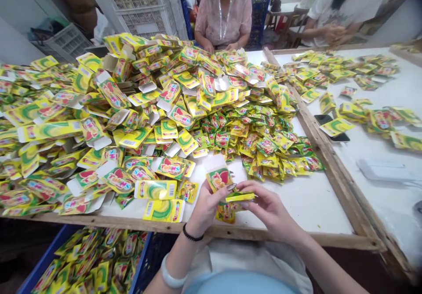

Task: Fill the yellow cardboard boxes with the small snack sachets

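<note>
Near the table's front edge, my left hand [208, 202] grips a small yellow candy box [219, 177] with a watermelon print and a raised white flap. My right hand [268, 204] pinches a thin yellow-green packet [242, 196] against the box's lower end; whether part of it is inside the box, I cannot tell. Under my hands a yellow sachet [225, 215] lies on the white tabletop. A heap of small sachets [267, 147] sits just beyond, and a large pile of boxes [171, 94], many with open flaps, spreads to the left.
A blue crate [142, 263] full of boxes stands below the table's left front edge. A wooden strip [325, 147] divides the table; right of it lie more boxes, a phone [339, 135] and a white device [384, 171]. Two people sit opposite, near stacked white crates [143, 4].
</note>
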Available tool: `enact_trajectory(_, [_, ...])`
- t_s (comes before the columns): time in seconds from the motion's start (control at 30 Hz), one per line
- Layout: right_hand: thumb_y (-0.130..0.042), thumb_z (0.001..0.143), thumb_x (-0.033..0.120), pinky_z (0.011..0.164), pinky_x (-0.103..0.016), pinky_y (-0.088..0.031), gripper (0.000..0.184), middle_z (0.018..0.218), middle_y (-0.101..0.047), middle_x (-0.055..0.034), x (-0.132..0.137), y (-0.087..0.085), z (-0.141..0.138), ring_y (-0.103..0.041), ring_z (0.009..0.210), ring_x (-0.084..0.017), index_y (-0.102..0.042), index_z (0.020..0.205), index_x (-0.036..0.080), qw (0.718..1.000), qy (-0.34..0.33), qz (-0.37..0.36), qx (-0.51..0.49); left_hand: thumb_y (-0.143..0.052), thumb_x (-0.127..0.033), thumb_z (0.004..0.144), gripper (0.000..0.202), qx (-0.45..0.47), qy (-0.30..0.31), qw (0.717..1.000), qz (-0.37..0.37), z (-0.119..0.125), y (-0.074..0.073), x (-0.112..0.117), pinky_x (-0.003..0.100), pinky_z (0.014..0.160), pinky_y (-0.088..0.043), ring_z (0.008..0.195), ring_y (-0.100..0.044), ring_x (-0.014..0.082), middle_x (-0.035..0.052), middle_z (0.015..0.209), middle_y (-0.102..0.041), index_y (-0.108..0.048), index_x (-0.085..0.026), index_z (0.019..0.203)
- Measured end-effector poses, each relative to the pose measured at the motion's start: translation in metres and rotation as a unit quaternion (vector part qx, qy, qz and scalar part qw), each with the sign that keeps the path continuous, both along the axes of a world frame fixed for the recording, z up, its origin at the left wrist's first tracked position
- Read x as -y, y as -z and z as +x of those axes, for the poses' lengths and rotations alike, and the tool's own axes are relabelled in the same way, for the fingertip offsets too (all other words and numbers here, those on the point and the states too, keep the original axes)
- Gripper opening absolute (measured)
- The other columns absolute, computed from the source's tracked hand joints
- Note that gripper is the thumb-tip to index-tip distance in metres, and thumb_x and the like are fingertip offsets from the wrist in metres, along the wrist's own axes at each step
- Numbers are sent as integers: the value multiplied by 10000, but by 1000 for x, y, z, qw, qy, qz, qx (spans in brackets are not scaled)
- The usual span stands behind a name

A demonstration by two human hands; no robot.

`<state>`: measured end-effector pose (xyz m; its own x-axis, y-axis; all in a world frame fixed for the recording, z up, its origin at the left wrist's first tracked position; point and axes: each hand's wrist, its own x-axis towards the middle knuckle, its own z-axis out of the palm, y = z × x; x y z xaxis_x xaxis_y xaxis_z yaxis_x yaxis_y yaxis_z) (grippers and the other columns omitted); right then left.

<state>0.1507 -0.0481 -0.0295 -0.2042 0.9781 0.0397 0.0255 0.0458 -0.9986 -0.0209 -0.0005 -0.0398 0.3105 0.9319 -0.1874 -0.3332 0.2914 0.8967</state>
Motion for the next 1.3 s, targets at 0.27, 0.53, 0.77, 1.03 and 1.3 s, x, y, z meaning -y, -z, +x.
enact_trajectory(0.27, [-574, 849, 200, 751, -290, -545, 174, 1043, -600, -60, 10, -5, 26, -608, 912, -176, -615, 1015, 231, 997, 54, 10, 56, -651, -302, 750, 296, -65, 176, 982, -3, -8, -9, -3, 339, 923, -424, 988, -588, 216, 77, 1024, -661, -638, -163, 1011])
enact_trajectory(0.53, [-550, 853, 154, 616, -275, -540, 222, 983, -583, -55, -10, -36, 23, -605, 764, -153, -574, 1054, 243, 986, 88, 134, 54, -698, -308, 704, 246, -132, 257, 957, 35, 7, -13, 13, 224, 578, -418, 596, -461, 88, -26, 657, -498, -517, -145, 744])
enact_trajectory(0.77, [-471, 861, 69, 733, -280, -493, 268, 938, -596, -69, -2, -49, 20, -584, 837, -160, -609, 1044, 209, 935, -124, 119, 310, -681, -267, 693, 311, -293, 234, 917, 139, 4, -11, 25, 285, 722, -428, 757, -520, 155, 8, 827, -593, -561, -174, 965])
enact_trajectory(1.03, [-504, 879, 136, 757, -253, -492, 169, 946, -646, -58, 22, -30, 20, -609, 889, -157, -605, 991, 213, 961, -83, 141, 222, -678, -241, 691, 412, -217, 332, 910, 122, 2, -13, 22, 276, 751, -449, 821, -564, 169, 18, 934, -614, -519, -179, 1065])
enact_trajectory(1.3, [-588, 825, 215, 603, -323, -496, 185, 967, -629, -85, 15, -38, 78, -612, 796, -219, -610, 1003, 262, 855, 271, 220, 385, -629, -356, 783, 600, -289, 213, 899, 250, 7, -7, 7, 357, 1007, -356, 1192, -458, 236, 86, 1314, -478, -376, -252, 1317])
